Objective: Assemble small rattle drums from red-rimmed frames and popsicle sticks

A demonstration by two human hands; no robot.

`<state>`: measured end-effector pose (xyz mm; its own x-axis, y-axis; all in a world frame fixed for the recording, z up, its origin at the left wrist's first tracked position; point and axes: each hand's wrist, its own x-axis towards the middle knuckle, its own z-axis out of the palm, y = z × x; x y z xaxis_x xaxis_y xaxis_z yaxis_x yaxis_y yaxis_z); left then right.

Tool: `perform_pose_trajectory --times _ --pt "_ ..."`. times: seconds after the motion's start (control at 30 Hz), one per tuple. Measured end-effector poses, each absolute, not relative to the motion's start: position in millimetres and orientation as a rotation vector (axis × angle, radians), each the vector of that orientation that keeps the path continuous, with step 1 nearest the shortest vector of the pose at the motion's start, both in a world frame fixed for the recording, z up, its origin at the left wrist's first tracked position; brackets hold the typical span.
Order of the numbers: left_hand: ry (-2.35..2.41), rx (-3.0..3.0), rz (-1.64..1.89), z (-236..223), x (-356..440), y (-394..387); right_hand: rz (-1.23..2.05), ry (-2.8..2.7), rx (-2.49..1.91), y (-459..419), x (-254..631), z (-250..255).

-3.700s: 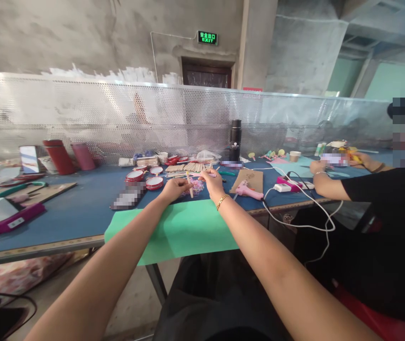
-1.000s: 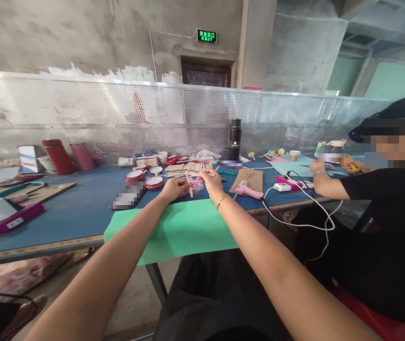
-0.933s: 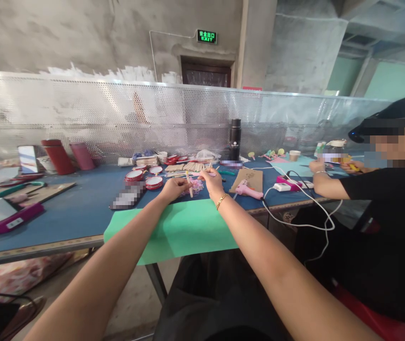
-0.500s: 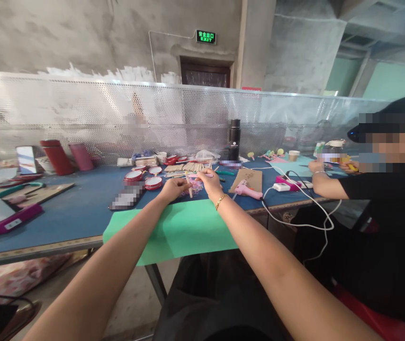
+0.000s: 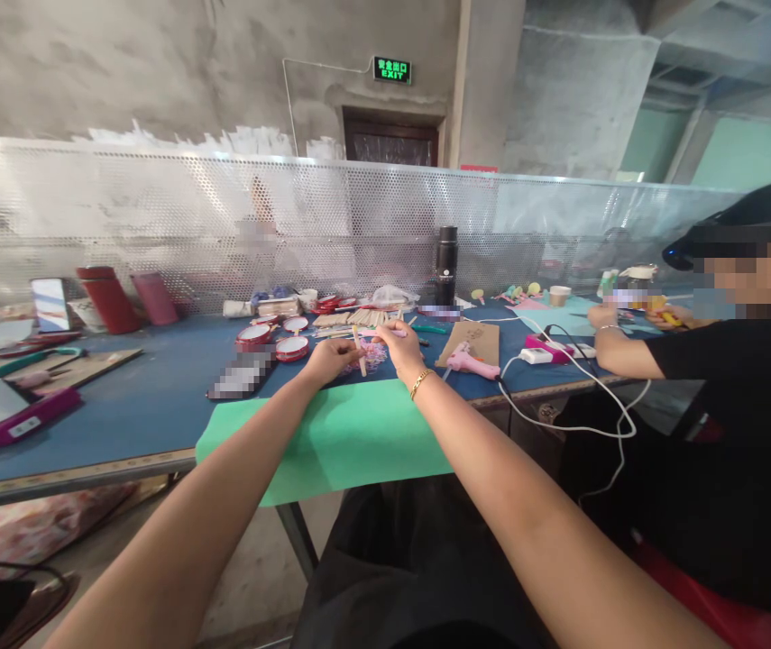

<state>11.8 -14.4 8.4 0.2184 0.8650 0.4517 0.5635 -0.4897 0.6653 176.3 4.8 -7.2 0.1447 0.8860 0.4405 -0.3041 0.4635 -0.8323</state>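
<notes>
My left hand is closed, pinching an upright wooden craft stick between thumb and fingertips. In my right hand is a slim pink pen-like tool, its tip directed left at the upper part of the stick. Whether tip and stick touch, I cannot tell. Beneath my fingers lies a pile of small pink and purple pieces. A sheet of green paper hangs over the table edge under my forearms. More wooden sticks lie just behind my hands.
Small red-rimmed drums and a phone lie to the left. A pink glue gun rests by cardboard on the right, near white cables. A black bottle stands behind. A co-worker sits at right.
The pink tool in my right hand has tilted slightly and its tip has shifted a little against the stick. My left hand stays in place. The co-worker's head has turned slightly.
</notes>
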Motion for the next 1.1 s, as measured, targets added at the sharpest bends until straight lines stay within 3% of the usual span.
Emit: perform_pose_trajectory --times 1.1 --pt "1.321 2.16 1.143 8.9 12.3 -14.8 0.946 -1.082 -0.636 8.5 175.9 -9.5"
